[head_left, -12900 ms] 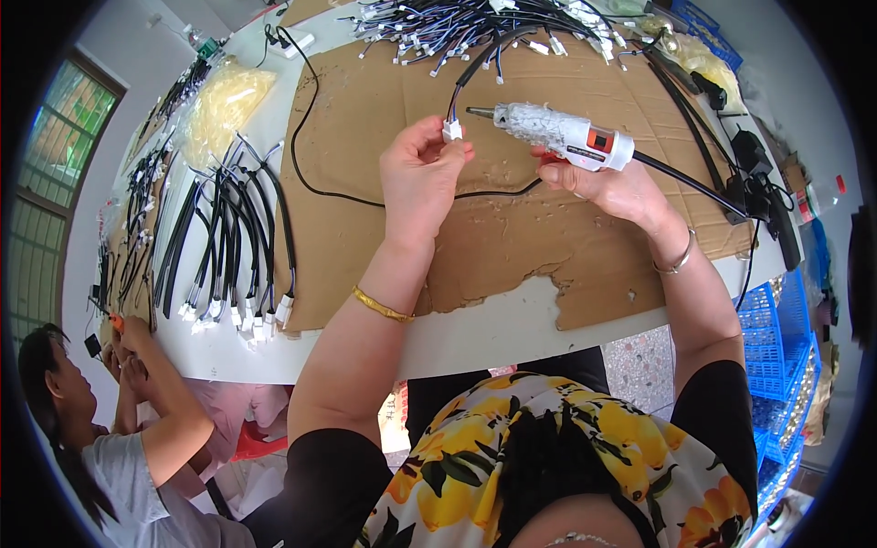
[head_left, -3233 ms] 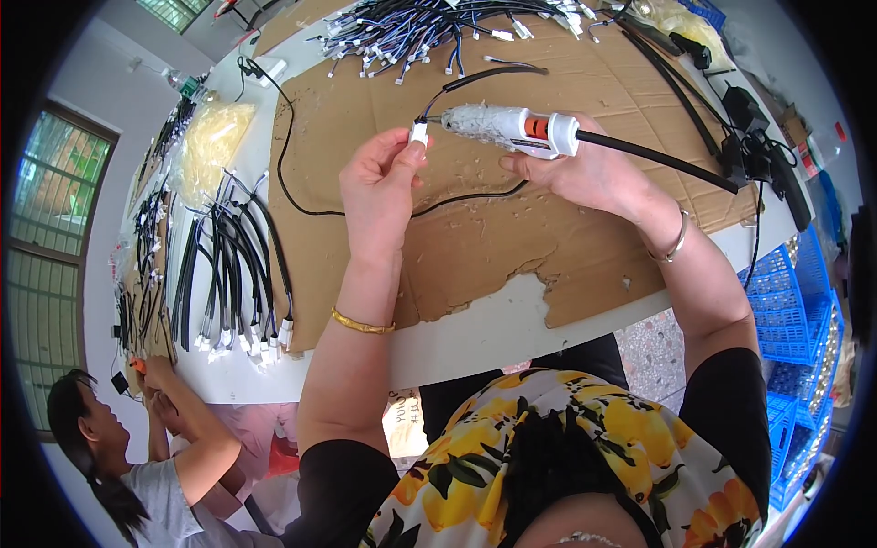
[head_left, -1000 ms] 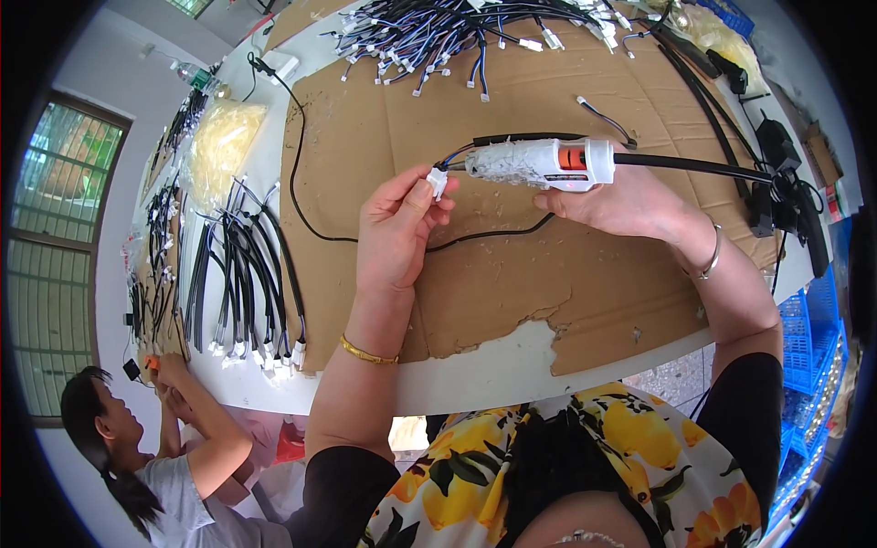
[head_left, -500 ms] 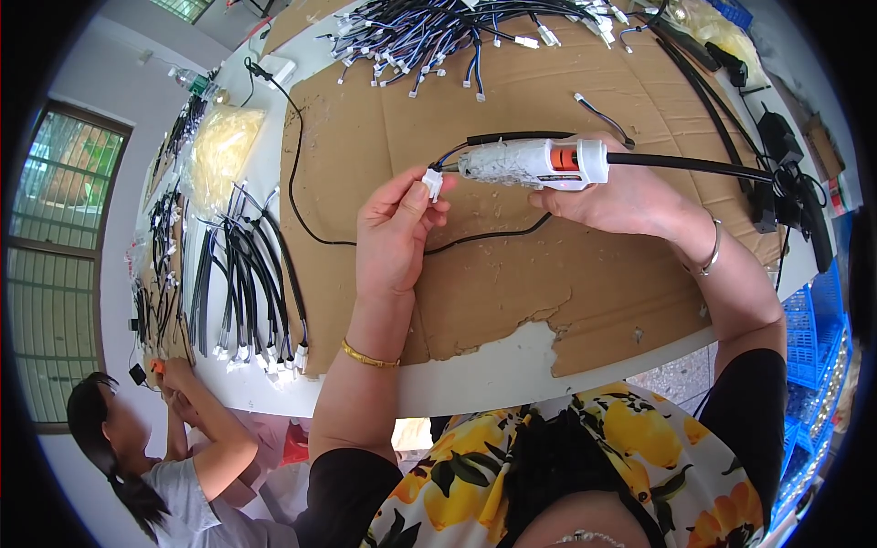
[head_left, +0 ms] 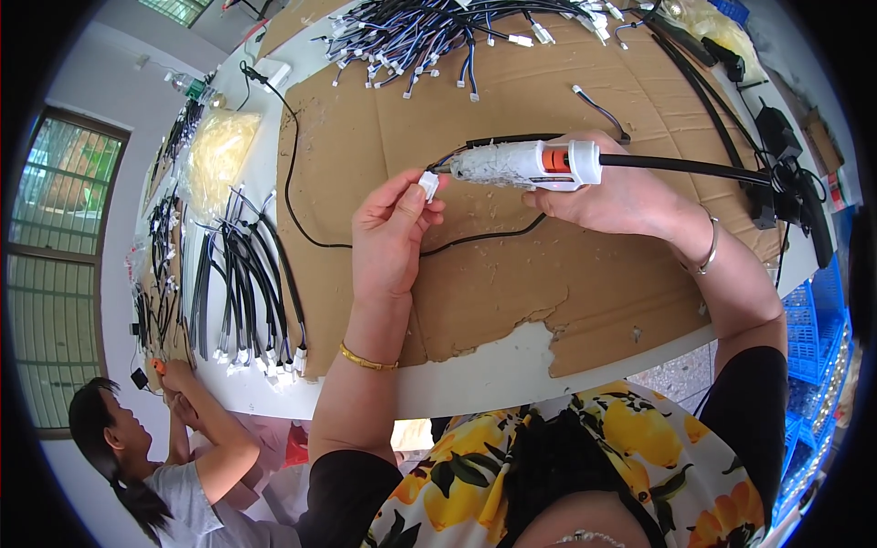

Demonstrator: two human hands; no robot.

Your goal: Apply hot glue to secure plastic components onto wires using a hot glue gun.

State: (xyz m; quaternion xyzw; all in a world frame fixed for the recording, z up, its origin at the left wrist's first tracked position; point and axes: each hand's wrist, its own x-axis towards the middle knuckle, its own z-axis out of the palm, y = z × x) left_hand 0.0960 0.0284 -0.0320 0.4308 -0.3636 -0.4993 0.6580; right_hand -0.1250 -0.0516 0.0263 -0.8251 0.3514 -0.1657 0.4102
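My left hand (head_left: pixel 387 239) pinches a small white wire connector (head_left: pixel 428 186) between thumb and fingers. Thin wires run from the connector into a black sleeve (head_left: pixel 512 140) that passes behind the glue gun. Wrapped round the handle of a white hot glue gun (head_left: pixel 498 164) is my right hand (head_left: pixel 621 196); its hidden fingers lie beneath the gun. The nozzle points left and meets the wire end of the connector, though I cannot tell whether they touch. A long black rod (head_left: pixel 681 166) sticks out of the gun's rear, past an orange part.
Cardboard (head_left: pixel 493 292) covers the white table (head_left: pixel 466 387). Wire harnesses (head_left: pixel 411 41) heap at the far side; sleeved ones (head_left: pixel 242 288) lie left beside a yellowish bag (head_left: pixel 219 155). A thin black cord (head_left: pixel 297 196) crosses the cardboard. Another person (head_left: pixel 137 457) works at lower left; blue crates (head_left: pixel 804 338) stand right.
Both hands, with the connector and the glue gun, have shifted very slightly left. The nozzle stays at the connector. The other person's head has turned a little.
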